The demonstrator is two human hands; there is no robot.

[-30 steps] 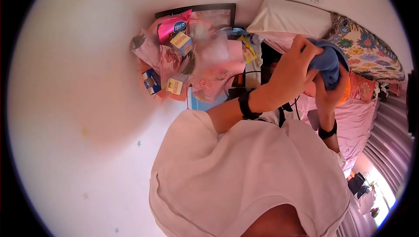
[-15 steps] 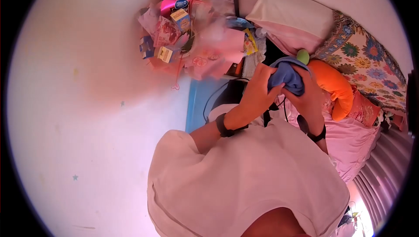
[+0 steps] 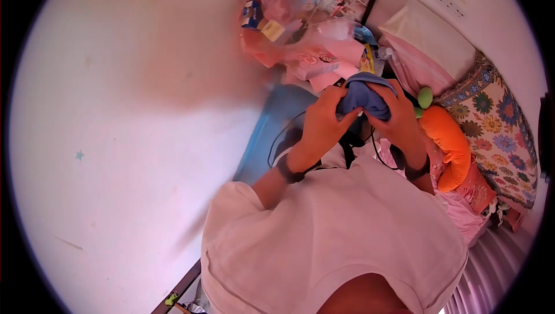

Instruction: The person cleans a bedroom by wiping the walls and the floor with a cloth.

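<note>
A bunched blue cloth (image 3: 365,99) is held up in front of my chest between both hands. My left hand (image 3: 327,116) is closed on its left side, with the thumb pressed against the near edge. On the other side, my right hand (image 3: 398,114) has its fingers curled over the right part of the cloth. A folded rim curves along the cloth's top. What kind of item it is, I cannot make out. Both wrists wear dark bands. A dark cable (image 3: 376,149) hangs below the hands.
Snack packets and small boxes (image 3: 273,30) crowd a surface at the upper left, with a pink paper bag (image 3: 312,60) nearby. To the right lie an orange cushion (image 3: 448,140), a green rounded object (image 3: 425,98), a floral woven cover (image 3: 488,117) and a pale pillow (image 3: 428,39). A blue panel (image 3: 260,135) stands at left.
The view has turned, so the packets and bedding appear further right. Both hands still grip the blue cloth, which sits slightly further left and higher in view.
</note>
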